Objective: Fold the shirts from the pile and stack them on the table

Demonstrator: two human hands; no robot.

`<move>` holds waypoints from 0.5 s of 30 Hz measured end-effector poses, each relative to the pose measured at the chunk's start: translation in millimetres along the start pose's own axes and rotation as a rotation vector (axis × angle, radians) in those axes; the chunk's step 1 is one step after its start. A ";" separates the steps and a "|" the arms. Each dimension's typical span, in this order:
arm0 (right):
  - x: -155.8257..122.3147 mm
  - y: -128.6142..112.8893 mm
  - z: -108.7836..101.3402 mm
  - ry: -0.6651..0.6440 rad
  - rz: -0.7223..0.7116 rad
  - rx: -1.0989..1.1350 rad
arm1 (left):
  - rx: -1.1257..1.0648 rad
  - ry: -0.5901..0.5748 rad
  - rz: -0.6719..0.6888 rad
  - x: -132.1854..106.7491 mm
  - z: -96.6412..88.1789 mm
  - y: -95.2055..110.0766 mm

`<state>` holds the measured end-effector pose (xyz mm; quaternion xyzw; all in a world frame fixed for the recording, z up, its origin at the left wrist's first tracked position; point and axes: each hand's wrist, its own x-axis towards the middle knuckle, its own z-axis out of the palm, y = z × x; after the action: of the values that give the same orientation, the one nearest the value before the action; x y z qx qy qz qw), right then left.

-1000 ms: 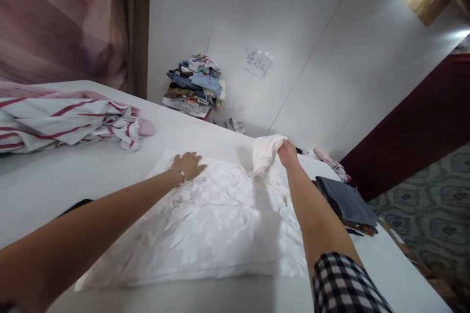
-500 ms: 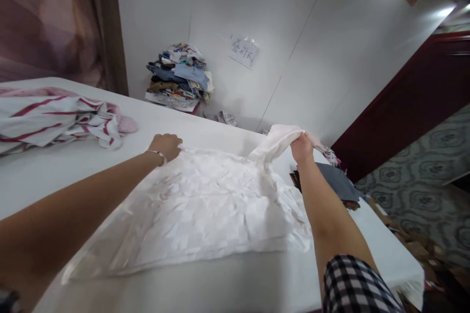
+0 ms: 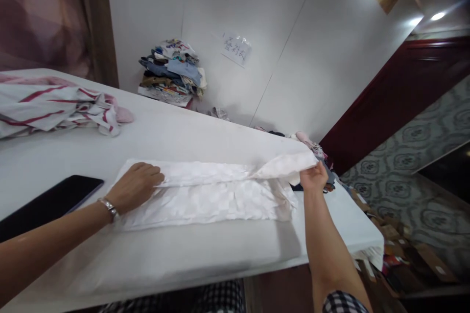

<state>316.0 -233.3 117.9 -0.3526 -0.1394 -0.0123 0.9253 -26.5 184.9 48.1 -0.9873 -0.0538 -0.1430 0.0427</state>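
A white shirt [image 3: 220, 201] with a faint checked weave lies across the table in front of me, its far part folded over toward me as a long strip. At the shirt's left end, my left hand [image 3: 138, 185] is closed, its fingertips gripping the folded edge. My right hand [image 3: 314, 176] pinches the right end of the folded strip between thumb and fingers, holding it raised above the table. Between the hands the strip rests on the lower layer, which has several creases.
A black phone [image 3: 55, 203] lies on the white table [image 3: 176, 129], left of the shirt. Striped red-and-white cloth [image 3: 55, 107] is heaped at the far left. Stacked clothes [image 3: 172, 73] stand against the wall, below left of a paper sign [image 3: 236, 50]. Dark folded clothes [image 3: 329, 183] sit beyond my right hand.
The shirt's far part has been folded over toward me, making the shirt narrower. Both hands have come nearer, and the right has also moved right. The phone has come into view.
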 end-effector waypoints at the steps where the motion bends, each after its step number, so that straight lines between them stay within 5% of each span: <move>1: -5.2 0.1 -8.0 0.039 0.006 -0.028 | -0.015 -0.027 -0.026 -3.5 1.9 2.2; 6: -26.4 -3.9 -30.4 0.114 -0.035 -0.089 | -0.045 -0.024 -0.145 -4.5 0.2 3.6; 15: -70.2 -36.9 -31.1 0.041 -0.073 -0.182 | -0.115 -0.028 -0.241 2.8 15.9 0.3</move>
<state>251.8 -286.7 101.0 -0.4295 -0.1312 -0.0657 0.8911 -19.3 186.4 33.8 -0.9765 -0.1642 -0.1361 -0.0322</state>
